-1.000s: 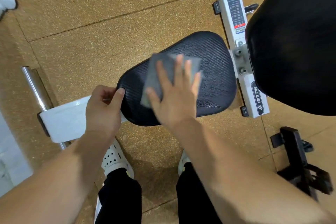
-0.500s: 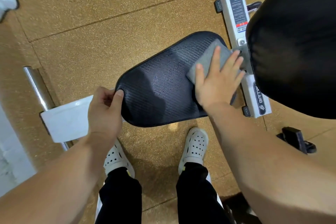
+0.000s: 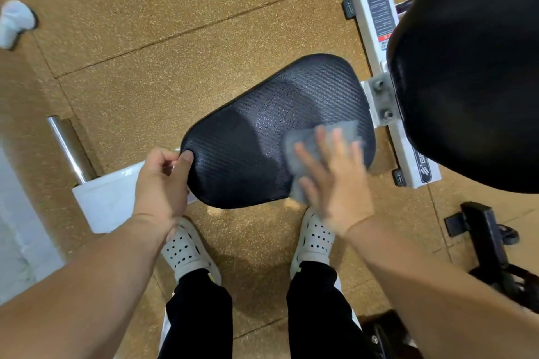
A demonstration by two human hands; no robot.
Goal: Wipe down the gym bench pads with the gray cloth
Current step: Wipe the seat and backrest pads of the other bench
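Speckled tan floor tiles (image 3: 175, 46) are seen beneath the black seat pad (image 3: 250, 154). Its narrow end is gripped by the left hand (image 3: 160, 186); the gray cloth (image 3: 306, 143) is pressed flat at its near right edge under the spread, blurred right hand (image 3: 335, 183).

Right hand (image 3: 335, 181) and gray cloth (image 3: 320, 137) are motion-blurred at centre right; back pad (image 3: 472, 67) is cut off at the upper right edge

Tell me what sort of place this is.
Most likely a gym: a textured black seat pad and larger black back pad on a white equipment frame, standing on speckled rubber floor tiles.
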